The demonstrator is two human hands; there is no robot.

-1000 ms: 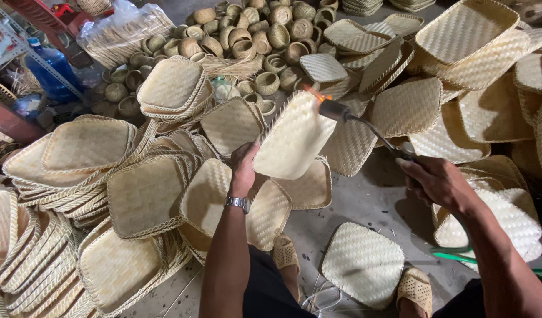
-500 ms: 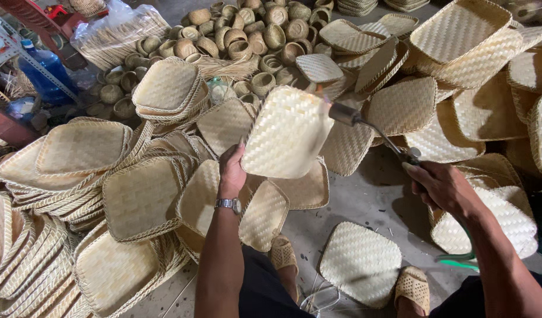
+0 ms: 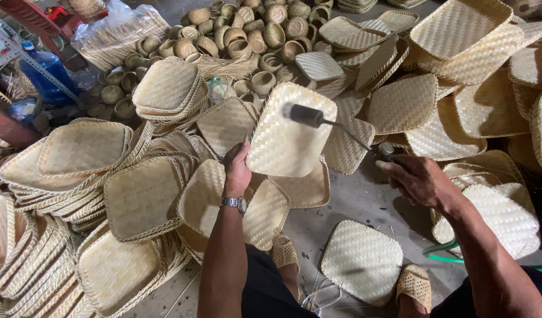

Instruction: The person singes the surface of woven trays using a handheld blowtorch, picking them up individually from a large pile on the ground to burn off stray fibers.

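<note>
At frame centre, the left hand [image 3: 237,171] is gripping a woven tray [image 3: 288,132] tilted up, exposing its face to the torch [image 3: 336,125] the right hand [image 3: 421,179] is clasping, above stacked trays [image 3: 82,153].

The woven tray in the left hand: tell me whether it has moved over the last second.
Yes. The woven tray has turned its flat underside toward the camera, still raised above the floor tray.
</note>
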